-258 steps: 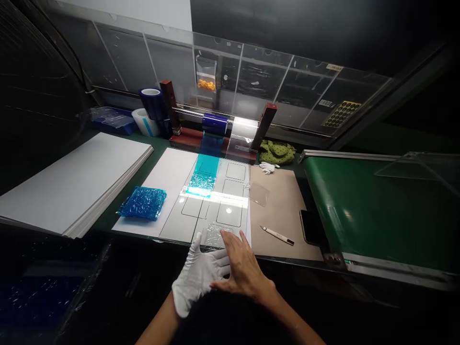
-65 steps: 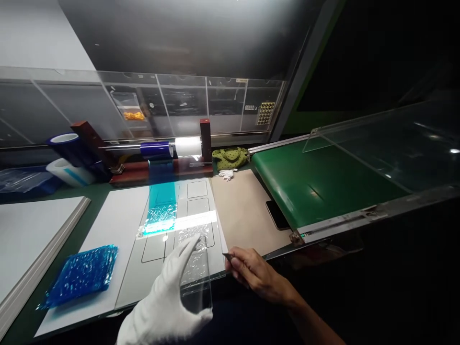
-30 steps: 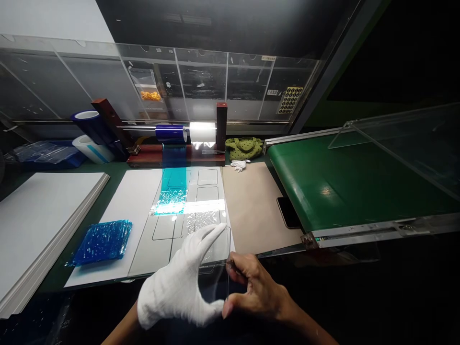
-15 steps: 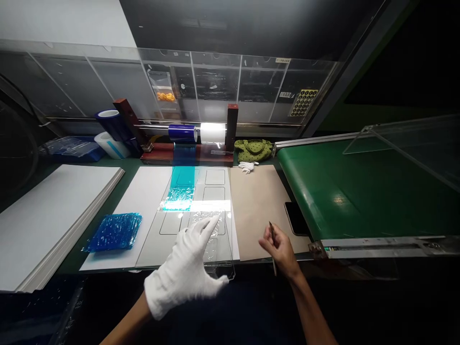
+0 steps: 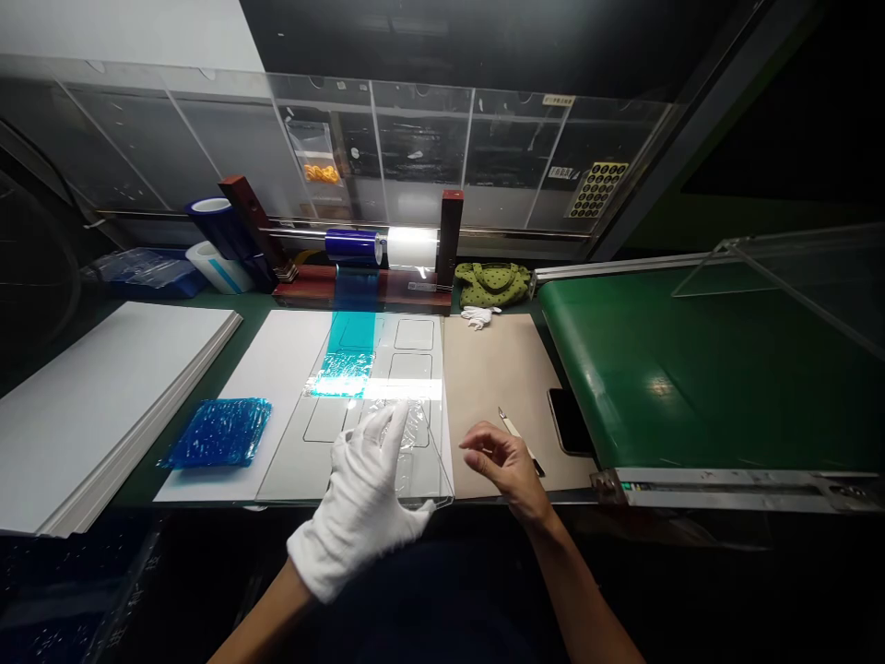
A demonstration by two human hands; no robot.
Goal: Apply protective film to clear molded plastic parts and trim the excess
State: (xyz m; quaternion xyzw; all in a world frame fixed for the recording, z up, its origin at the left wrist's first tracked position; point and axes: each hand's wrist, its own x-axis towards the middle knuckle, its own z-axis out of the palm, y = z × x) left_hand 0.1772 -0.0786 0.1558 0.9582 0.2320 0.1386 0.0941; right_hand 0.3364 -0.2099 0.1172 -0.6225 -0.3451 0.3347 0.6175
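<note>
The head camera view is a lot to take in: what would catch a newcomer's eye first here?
The white-gloved left hand stands out first, holding a clear sheet at the front edge of the bench. Beside it, the bare right hand hovers near a craft knife on a tan board. Behind them, a bright turquoise strip of film runs down from a blue roll, and a green conveyor belt fills the right.

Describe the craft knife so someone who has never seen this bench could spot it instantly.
Find the tan paper sheet beside the green conveyor belt. Near its front edge lies a slim pale craft knife, beside the bare right hand, blade pointing away.
</note>
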